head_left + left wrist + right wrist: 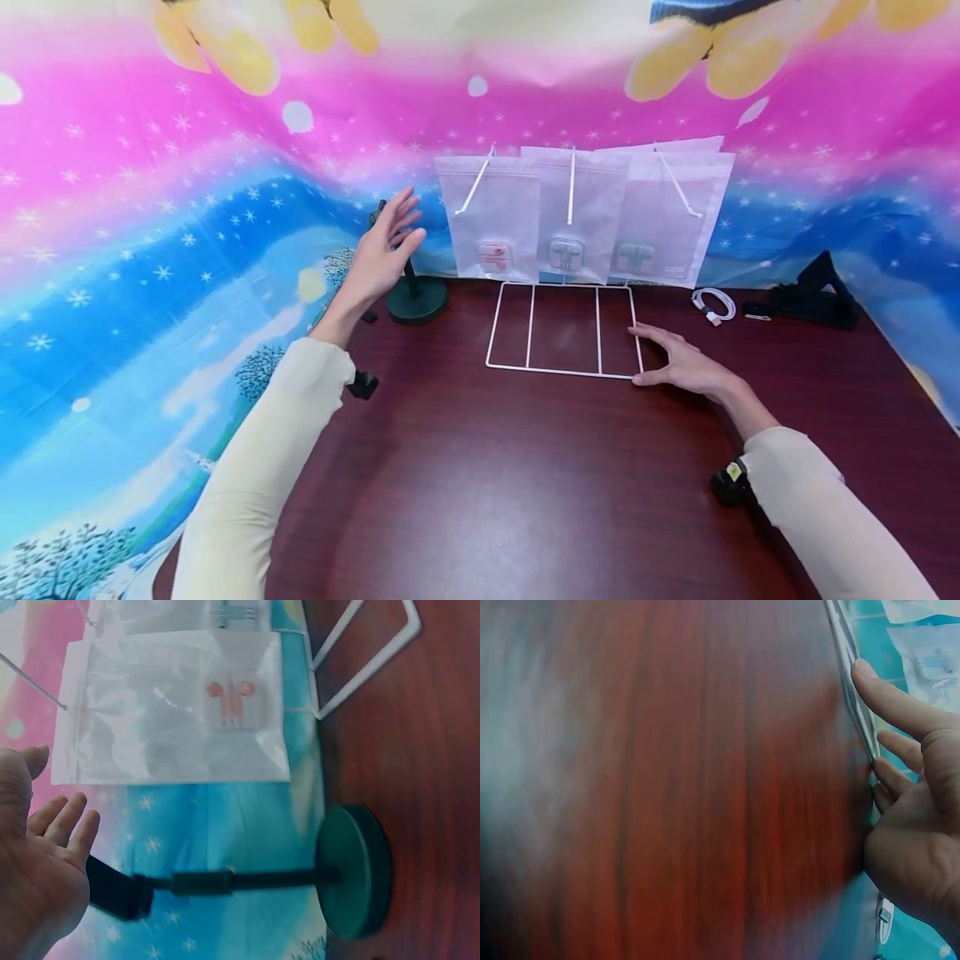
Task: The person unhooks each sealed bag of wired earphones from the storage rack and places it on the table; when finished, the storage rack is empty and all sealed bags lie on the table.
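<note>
A white wire display rack (562, 372) stands on the table, its hooks carrying several translucent zip bags (510, 212). Cased earphones show through them: a red pair (495, 257), a white pair (566, 254) and a pale green pair (636, 257). My left hand (384, 254) is raised beside the leftmost bag, fingers loosely extended and holding nothing; a gap separates it from the bag in the left wrist view. My right hand (686, 365) rests at the right side of the rack's base, thumb by the front corner and fingertips at the side wire, spread rather than curled round it.
Behind my left hand stands a dark stand with a round green base (417, 307). Right of the rack lie a coiled white cable (714, 307), a small black item (757, 311) and a black folding stand (817, 300). A printed cloth (225, 217) hangs behind the table.
</note>
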